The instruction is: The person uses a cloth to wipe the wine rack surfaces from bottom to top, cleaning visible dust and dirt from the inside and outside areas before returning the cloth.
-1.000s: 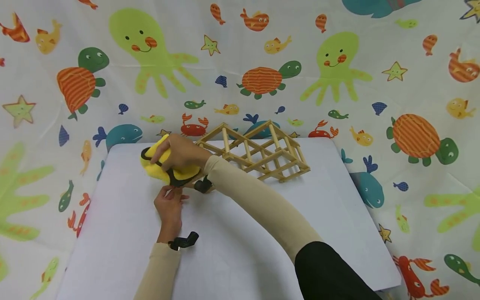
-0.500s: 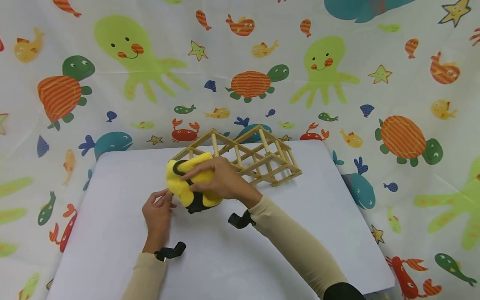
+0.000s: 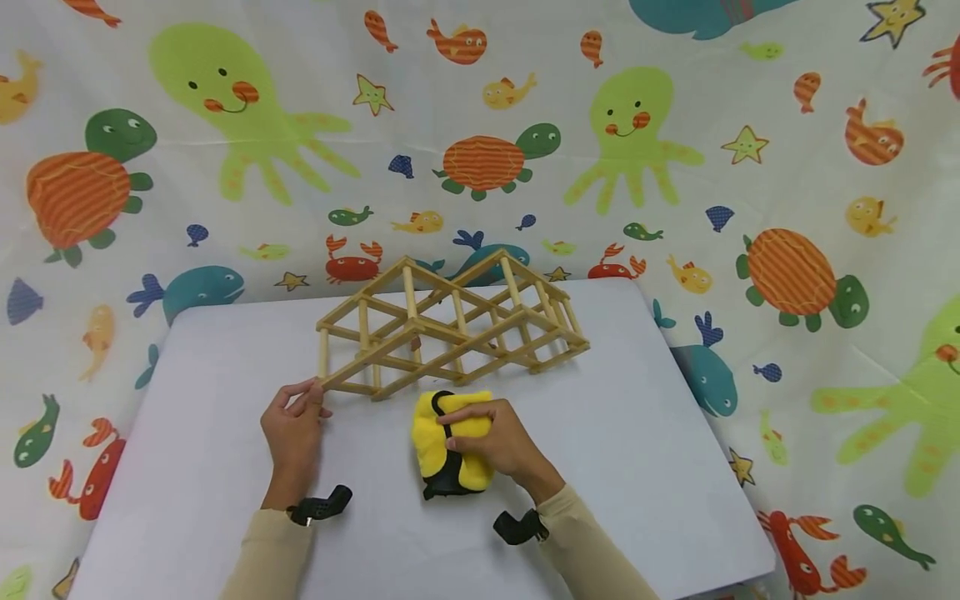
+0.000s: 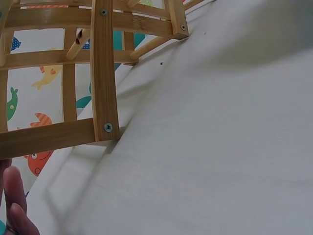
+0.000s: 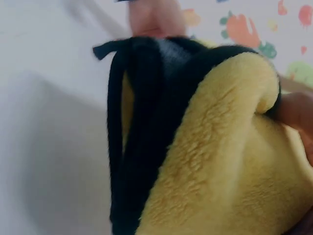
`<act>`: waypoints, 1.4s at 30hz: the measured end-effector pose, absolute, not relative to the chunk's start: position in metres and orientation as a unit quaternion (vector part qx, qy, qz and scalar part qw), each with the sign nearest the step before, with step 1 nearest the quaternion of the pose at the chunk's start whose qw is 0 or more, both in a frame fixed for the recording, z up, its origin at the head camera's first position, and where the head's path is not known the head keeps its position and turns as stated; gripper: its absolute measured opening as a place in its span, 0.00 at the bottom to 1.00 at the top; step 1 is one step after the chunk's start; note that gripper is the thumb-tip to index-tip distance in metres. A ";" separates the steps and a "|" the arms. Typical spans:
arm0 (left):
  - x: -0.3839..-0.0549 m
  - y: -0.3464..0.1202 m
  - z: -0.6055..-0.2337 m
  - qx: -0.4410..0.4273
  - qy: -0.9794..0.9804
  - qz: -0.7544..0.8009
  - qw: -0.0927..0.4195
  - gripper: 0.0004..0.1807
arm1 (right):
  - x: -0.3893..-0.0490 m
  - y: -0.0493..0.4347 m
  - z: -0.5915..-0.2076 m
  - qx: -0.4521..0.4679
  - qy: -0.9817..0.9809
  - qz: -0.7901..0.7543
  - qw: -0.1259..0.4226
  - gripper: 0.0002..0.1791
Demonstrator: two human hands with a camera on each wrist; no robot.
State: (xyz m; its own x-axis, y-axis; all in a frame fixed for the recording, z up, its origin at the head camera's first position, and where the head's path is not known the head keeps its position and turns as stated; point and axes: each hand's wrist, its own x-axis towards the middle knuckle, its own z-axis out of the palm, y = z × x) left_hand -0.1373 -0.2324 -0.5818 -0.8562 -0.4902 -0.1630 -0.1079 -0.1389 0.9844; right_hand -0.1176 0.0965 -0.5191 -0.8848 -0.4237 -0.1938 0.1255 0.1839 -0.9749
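Observation:
My right hand (image 3: 510,442) grips a folded yellow plush cloth (image 3: 431,437) with black edging, over the table in front of the rack. In the right wrist view the fluffy cloth (image 5: 210,161) fills much of the picture, with a black loop at its edge. At the near left corner of a wooden lattice rack (image 3: 412,327), my left hand (image 3: 292,433) pinches the end of a slat. The left wrist view shows the rack (image 4: 103,73) from close by, its slats joined by screws, with fingers (image 4: 14,188) beneath the lowest slat at the left edge.
The rack stands along the back of a white table (image 3: 637,467). Behind the table hangs a white curtain (image 3: 300,225) printed with sea animals. Each wrist wears a black camera; the left one (image 3: 321,505) sits above the table.
My right hand has carried the cloth from the rack's left end toward the right and nearer me, uncovering that end. My left hand stays at the corner. The head view has shifted slightly.

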 end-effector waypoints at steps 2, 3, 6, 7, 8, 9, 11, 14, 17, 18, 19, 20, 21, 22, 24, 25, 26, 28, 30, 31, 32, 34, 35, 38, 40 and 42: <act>-0.141 -0.233 -0.582 0.232 -0.644 -0.716 0.136 0.16 | -0.112 0.101 -0.533 -0.074 0.744 -0.625 0.225 0.16; -0.143 -0.234 -0.583 0.232 -0.643 -0.717 0.137 0.16 | -0.109 0.102 -0.539 -0.063 0.747 -0.621 0.227 0.16; -0.147 -0.234 -0.581 0.234 -0.638 -0.720 0.138 0.15 | -0.103 0.107 -0.553 -0.037 0.756 -0.613 0.227 0.16; -0.149 -0.234 -0.581 0.233 -0.643 -0.717 0.136 0.15 | -0.102 0.108 -0.556 -0.033 0.759 -0.611 0.223 0.16; -0.150 -0.233 -0.580 0.233 -0.641 -0.718 0.137 0.14 | -0.101 0.110 -0.559 -0.030 0.759 -0.611 0.222 0.16; -0.151 -0.233 -0.579 0.232 -0.642 -0.718 0.137 0.14 | -0.100 0.111 -0.562 -0.031 0.763 -0.608 0.217 0.17; -0.153 -0.232 -0.578 0.232 -0.647 -0.714 0.136 0.14 | -0.099 0.113 -0.566 -0.025 0.776 -0.595 0.205 0.16; -0.155 -0.231 -0.577 0.233 -0.651 -0.711 0.132 0.15 | -0.099 0.116 -0.570 -0.014 0.801 -0.568 0.189 0.16; -0.157 -0.231 -0.575 0.236 -0.656 -0.706 0.125 0.17 | -0.098 0.117 -0.572 -0.011 0.818 -0.547 0.179 0.17; -0.158 -0.231 -0.575 0.238 -0.658 -0.704 0.122 0.17 | -0.098 0.118 -0.573 -0.013 0.818 -0.547 0.177 0.16; -0.159 -0.231 -0.574 0.239 -0.658 -0.704 0.120 0.17 | -0.098 0.118 -0.573 -0.014 0.817 -0.549 0.175 0.16; -0.160 -0.232 -0.574 0.241 -0.658 -0.704 0.118 0.17 | -0.098 0.119 -0.573 -0.017 0.816 -0.552 0.172 0.16; -0.161 -0.232 -0.573 0.244 -0.657 -0.704 0.116 0.18 | -0.098 0.119 -0.573 -0.017 0.814 -0.556 0.169 0.17; -0.163 -0.233 -0.573 0.245 -0.657 -0.704 0.115 0.18 | -0.098 0.120 -0.574 -0.015 0.811 -0.560 0.167 0.17; -0.165 -0.234 -0.572 0.249 -0.656 -0.703 0.112 0.18 | -0.098 0.121 -0.573 -0.014 0.808 -0.567 0.161 0.17; -0.166 -0.234 -0.572 0.251 -0.656 -0.703 0.111 0.19 | -0.098 0.122 -0.573 -0.013 0.808 -0.567 0.158 0.18; -0.167 -0.235 -0.571 0.254 -0.657 -0.702 0.110 0.19 | -0.099 0.122 -0.573 -0.013 0.808 -0.567 0.157 0.18; -0.168 -0.236 -0.569 0.259 -0.664 -0.694 0.106 0.19 | -0.099 0.123 -0.574 -0.011 0.813 -0.561 0.157 0.18; -0.167 -0.237 -0.566 0.264 -0.676 -0.681 0.099 0.19 | -0.099 0.123 -0.575 -0.011 0.817 -0.555 0.157 0.18; -0.167 -0.237 -0.565 0.265 -0.686 -0.671 0.096 0.20 | -0.098 0.123 -0.576 -0.011 0.819 -0.552 0.156 0.17; -0.166 -0.236 -0.564 0.266 -0.695 -0.662 0.094 0.20 | -0.098 0.124 -0.576 -0.011 0.820 -0.551 0.155 0.18; -0.166 -0.236 -0.562 0.264 -0.717 -0.638 0.096 0.20 | -0.098 0.125 -0.574 -0.012 0.818 -0.556 0.148 0.18; -0.165 -0.235 -0.562 0.259 -0.733 -0.621 0.101 0.21 | -0.098 0.125 -0.573 -0.014 0.813 -0.564 0.144 0.18; -0.165 -0.231 -0.560 0.241 -0.774 -0.571 0.129 0.21 | -0.099 0.130 -0.566 -0.022 0.799 -0.588 0.125 0.19; -0.164 -0.229 -0.558 0.223 -0.797 -0.540 0.154 0.20 | -0.101 0.134 -0.559 -0.030 0.784 -0.609 0.117 0.18; -0.164 -0.225 -0.553 0.209 -0.813 -0.515 0.176 0.19 | -0.104 0.140 -0.548 -0.033 0.771 -0.627 0.105 0.17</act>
